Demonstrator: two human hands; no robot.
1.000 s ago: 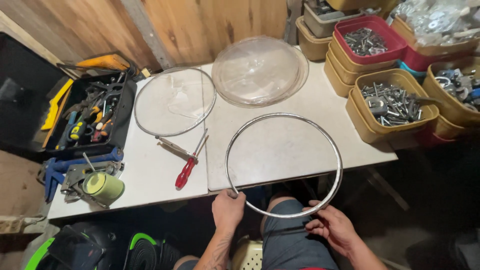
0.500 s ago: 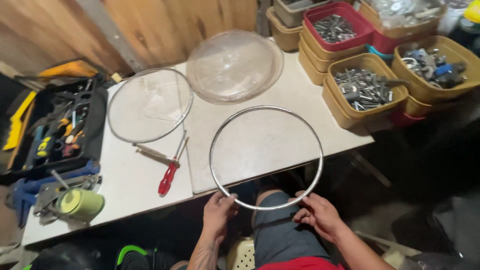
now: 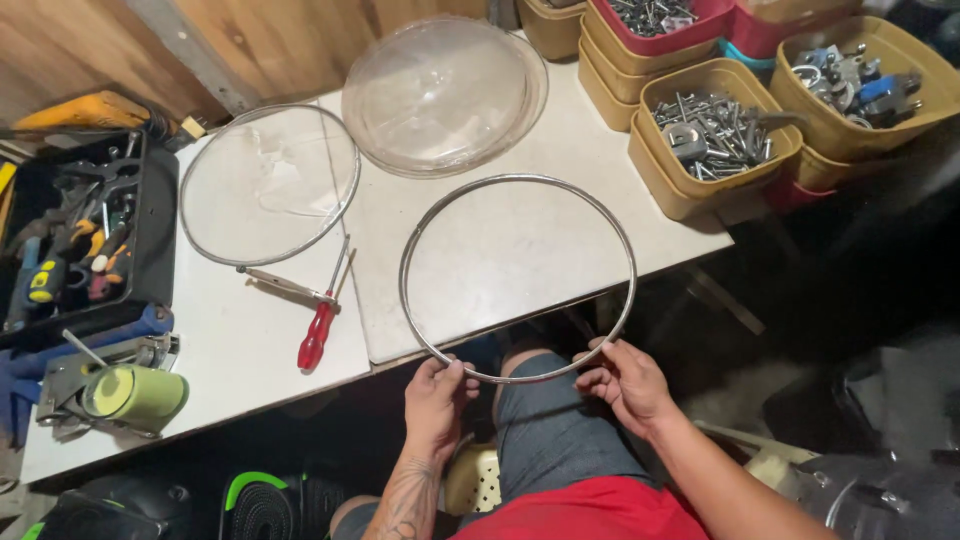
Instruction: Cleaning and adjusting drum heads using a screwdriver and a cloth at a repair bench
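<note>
White worktable (image 3: 250, 340) spans most of the view, wooden wall behind it. Open black toolbox (image 3: 150, 250) at its left end, full of hand tools. Far right: stacked tan bins of metal hardware (image 3: 715, 135), plus a red bin (image 3: 660, 20) behind.

Clear plastic dome (image 3: 445, 95) sits at the back of the table. Left of it, a flat clear disc in a metal rim (image 3: 268, 185), touching the dome's edge or just beside it — cannot tell which.

Metal ring (image 3: 517, 278) – thin, round, bare hoop – lies mostly over the table's right slab, near edge hanging past the table front, above the person's lap. Both hands hold it at that near arc: left hand (image 3: 435, 400) pinches the lower-left part, fingers closed on the wire; right hand (image 3: 625, 385) grips the lower-right part, fingers curled round it. Hands are apart, with the ring's lowest span between them.

Red-handled screwdriver (image 3: 320, 325) lies left of the ring, well clear of it. Green tape roll (image 3: 135, 397) sits at the table's front-left.
</note>
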